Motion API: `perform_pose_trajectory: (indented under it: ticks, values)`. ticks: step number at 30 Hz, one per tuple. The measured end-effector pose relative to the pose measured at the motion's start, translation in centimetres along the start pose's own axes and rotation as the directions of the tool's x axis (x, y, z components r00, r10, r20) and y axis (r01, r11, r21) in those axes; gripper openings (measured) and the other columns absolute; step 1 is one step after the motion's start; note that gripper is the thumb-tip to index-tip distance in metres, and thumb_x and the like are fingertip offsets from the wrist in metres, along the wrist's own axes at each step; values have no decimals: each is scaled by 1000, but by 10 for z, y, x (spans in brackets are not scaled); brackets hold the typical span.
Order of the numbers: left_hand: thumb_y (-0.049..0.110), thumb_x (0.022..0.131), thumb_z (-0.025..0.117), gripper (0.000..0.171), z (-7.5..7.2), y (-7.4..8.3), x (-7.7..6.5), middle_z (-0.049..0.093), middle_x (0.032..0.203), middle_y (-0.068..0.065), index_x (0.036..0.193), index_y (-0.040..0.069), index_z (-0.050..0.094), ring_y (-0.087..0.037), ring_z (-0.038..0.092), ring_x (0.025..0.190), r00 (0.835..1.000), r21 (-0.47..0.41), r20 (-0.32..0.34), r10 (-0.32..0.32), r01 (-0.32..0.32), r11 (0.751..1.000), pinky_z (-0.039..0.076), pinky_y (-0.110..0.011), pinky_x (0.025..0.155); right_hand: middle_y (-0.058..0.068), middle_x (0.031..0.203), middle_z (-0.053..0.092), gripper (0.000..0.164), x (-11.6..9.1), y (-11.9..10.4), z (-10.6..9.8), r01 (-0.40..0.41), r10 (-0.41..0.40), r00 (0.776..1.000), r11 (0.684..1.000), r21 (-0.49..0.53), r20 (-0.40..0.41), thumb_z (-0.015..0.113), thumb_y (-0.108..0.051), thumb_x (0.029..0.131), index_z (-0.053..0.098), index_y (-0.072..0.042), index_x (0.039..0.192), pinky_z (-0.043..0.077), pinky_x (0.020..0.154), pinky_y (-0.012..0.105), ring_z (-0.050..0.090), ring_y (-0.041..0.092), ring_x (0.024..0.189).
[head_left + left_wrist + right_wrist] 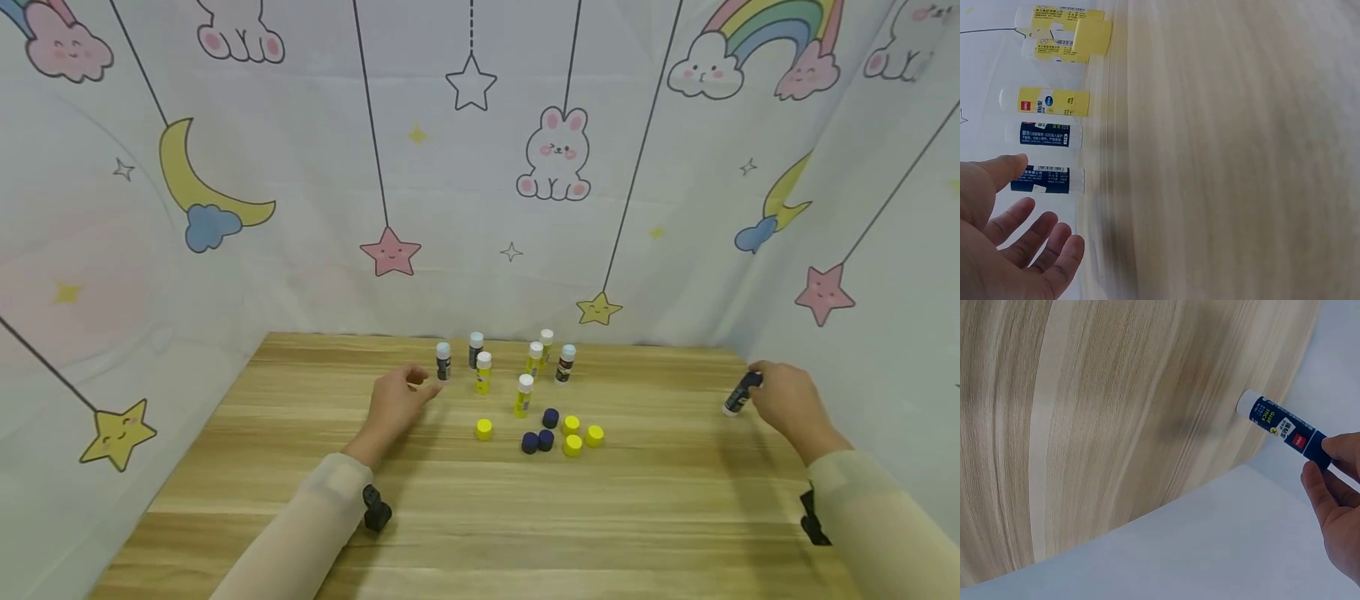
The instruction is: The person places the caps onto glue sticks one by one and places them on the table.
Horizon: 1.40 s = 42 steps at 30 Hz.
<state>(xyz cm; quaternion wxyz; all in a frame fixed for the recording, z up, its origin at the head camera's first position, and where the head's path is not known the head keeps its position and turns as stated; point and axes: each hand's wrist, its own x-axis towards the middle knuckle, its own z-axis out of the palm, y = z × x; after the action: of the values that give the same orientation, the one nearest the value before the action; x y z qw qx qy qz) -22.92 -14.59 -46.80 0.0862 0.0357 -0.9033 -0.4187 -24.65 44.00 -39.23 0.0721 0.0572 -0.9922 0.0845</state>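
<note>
While the right hand [787,400] pinched a capped blue glue stick [741,393] at the table's right edge, axis tilted, the spread left hand [393,404] hovered beside the nearest upright dark stick [443,361]

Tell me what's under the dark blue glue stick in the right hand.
The right hand pinches the capped dark blue glue stick at an angle, white base toward the wooden table near its right edge. Whether the base touches the wood can't be told.
</note>
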Motion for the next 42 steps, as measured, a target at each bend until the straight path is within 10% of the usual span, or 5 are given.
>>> perform_pose_trajectory:
  ticks: [10,25,42]
  values:
    - [32,91,78,46,5,1,4,69,122,-16,125,2,66,-32,66,105,1000,-56,-7,-15,15,998,56,-47,89,43,109,59,43,-8,-4,-3,-28,28,1000,1000,-3,14,62,-5,93,52,21,126,50,78,63,59,52,90]
    - [26,91,79,52,15,-1,15,64,130,-20,133,2,59,-36,64,114,998,-136,-16,-56,54,989,55,-49,94,40,114,58,38,-30,-59,15,112,-109,968,994,0,-224,69,-5,89,60,16,120,45,90,68,53,58,106]
    - [22,90,80,55,27,-4,26,64,133,-19,136,1,58,-35,64,118,999,-177,-1,-42,41,983,55,-48,98,33,130,56,42,-47,-118,26,74,-61,991,991,110,-117,70,-20,97,61,5,129,45,97,67,51,53,121]
